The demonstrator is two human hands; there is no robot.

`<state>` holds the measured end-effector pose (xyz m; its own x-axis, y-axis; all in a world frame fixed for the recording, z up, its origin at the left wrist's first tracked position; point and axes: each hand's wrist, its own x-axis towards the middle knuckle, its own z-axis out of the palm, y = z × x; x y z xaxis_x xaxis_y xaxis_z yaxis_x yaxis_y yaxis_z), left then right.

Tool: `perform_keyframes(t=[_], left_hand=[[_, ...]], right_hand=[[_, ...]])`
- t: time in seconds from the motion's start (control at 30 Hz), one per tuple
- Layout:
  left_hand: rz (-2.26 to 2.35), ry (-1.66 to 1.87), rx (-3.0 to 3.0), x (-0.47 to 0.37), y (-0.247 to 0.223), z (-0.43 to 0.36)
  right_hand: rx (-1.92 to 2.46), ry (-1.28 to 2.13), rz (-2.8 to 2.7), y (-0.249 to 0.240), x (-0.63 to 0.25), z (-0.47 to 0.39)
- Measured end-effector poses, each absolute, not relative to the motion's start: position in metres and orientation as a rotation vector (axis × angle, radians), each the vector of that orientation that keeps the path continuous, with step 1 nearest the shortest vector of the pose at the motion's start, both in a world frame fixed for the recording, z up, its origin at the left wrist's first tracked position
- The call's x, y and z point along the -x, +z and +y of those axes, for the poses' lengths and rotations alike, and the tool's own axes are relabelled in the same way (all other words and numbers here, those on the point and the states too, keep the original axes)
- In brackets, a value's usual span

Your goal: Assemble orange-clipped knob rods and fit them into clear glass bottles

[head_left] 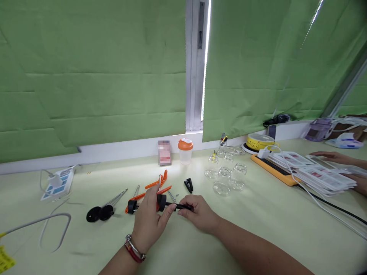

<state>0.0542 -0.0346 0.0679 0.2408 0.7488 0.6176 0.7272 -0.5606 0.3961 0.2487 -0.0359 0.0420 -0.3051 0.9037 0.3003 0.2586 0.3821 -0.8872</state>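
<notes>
My left hand is wrapped round a black part with a round collar. A thin black rod runs right from that collar, and my right hand pinches its far end. Orange plastic arms and metal rods lie just behind my left hand. Another black cylindrical piece shows at its left side. Two black discs with metal rods rest further left. Small black clips lie behind my right hand.
An orange-lidded cup stands by the wall. Several clear glass jars are right of centre. A power strip, cables and stacked cards lie farther right, beside another person's hands. A white socket block is at left.
</notes>
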Motion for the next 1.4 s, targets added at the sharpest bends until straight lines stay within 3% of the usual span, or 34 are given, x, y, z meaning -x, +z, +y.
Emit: perform_keyframes(t=[0.17, 0.37, 0.53, 0.7, 0.97, 1.4], left_hand=[[1.487, 1.202, -2.392, -0.056, 0.067, -0.031], [1.503, 1.260, -2.365, -0.042, 0.068, -0.016], [1.978, 1.235, -2.067, -0.011, 0.079, 0.003], [2.413, 0.902, -1.791, 0.021, 0.088, 0.017], [2.426, 0.434, -1.798, 0.043, 0.071, 0.038], [2.273, 0.235, -1.897, 0.053, 0.061, 0.041]], right_hand=[[1.042, 0.656, -1.972, 0.041, -0.250, -0.036], [1.015, 0.624, -2.060, 0.040, -0.247, -0.039], [1.046, 0.636, -2.084, 0.037, -0.248, -0.040], [1.071, 0.631, -2.105, 0.038, -0.249, -0.040], [1.070, 0.620, -2.150, 0.035, -0.250, -0.040], [1.056, 0.602, -2.193, 0.035, -0.249, -0.040]])
